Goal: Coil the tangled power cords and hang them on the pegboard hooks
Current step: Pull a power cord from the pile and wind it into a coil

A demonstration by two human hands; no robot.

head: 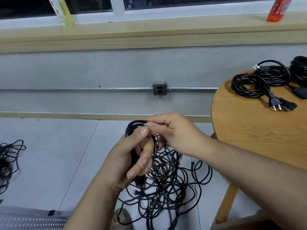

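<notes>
the left hand (131,160) is curled round a small bundle of black cord (132,126), thumb laid up along it, with a dark plug end poking out below the fingers. the right hand (172,130) pinches a strand at the top of that bundle between thumb and forefinger, the two hands touching. both are held left of the round wooden table (249,130), just off its edge. below them, on the floor left of the table's leg, the tangled heap of cords (166,180) lies loose, strands running up into the grip. on the table's far side sit the coiled cords (259,80), plugs pointing toward its near edge. well left of the table, a second tangle (10,156) lies on the floor and a perforated board (33,221) lies flat nearer the person. on the wall left of the table is a grey socket (159,88).
</notes>
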